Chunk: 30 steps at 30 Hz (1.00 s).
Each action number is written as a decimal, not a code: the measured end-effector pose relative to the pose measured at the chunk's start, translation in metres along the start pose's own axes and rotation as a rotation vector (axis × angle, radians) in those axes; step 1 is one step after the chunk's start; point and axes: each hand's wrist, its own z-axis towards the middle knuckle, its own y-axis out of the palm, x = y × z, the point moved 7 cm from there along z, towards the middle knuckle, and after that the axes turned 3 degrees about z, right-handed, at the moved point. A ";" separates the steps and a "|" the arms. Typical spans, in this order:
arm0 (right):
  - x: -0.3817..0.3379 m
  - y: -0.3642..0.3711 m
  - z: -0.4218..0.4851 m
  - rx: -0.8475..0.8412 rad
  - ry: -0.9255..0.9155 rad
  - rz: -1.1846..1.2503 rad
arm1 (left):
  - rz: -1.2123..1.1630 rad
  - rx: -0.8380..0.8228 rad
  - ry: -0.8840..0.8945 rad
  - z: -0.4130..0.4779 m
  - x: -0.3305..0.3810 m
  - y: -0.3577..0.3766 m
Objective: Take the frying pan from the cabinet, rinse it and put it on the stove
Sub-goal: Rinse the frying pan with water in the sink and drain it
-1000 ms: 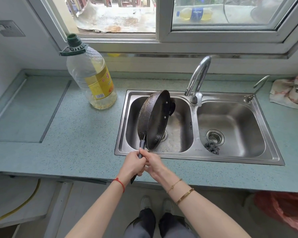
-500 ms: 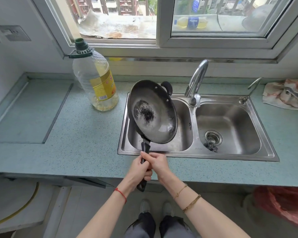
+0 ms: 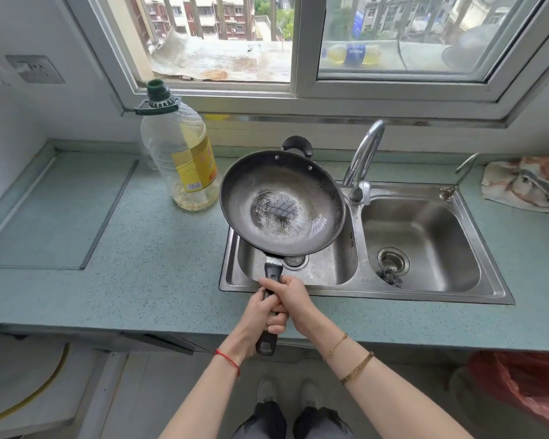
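A dark frying pan (image 3: 281, 202) with a worn, wet-looking bottom hangs level above the left basin of a steel double sink (image 3: 358, 289), its inside facing up. Its black handle points toward me. My left hand (image 3: 260, 315) grips the handle from the left, and my right hand (image 3: 290, 296) is wrapped round the same handle just above it. A small black helper handle shows at the pan's far rim. The tap (image 3: 363, 160) stands behind, to the pan's right, with no water running. No stove is in view.
A large oil bottle (image 3: 181, 153) stands on the teal counter (image 3: 140, 280) left of the pan. A recessed panel (image 3: 54, 210) lies at far left. A steel scourer (image 3: 390, 277) sits in the right basin. A crumpled cloth (image 3: 523, 183) lies at far right. A red bag (image 3: 520, 381) hangs below.
The pan has turned from standing on edge in the left basin to level and face up, and it has risen above the sink. Both hands kept their hold on the handle.
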 end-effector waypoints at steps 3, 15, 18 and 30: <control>-0.004 0.002 0.000 -0.025 0.015 -0.072 | 0.144 0.075 0.033 -0.003 0.003 0.005; -0.037 0.037 0.016 -0.144 0.003 0.072 | 0.760 0.351 0.353 0.002 0.045 -0.018; -0.042 0.048 0.014 -0.187 -0.017 0.109 | 0.840 0.387 0.410 -0.005 0.055 -0.021; -0.079 0.062 -0.014 -0.377 -0.143 0.257 | 0.951 0.494 0.512 -0.030 0.084 -0.019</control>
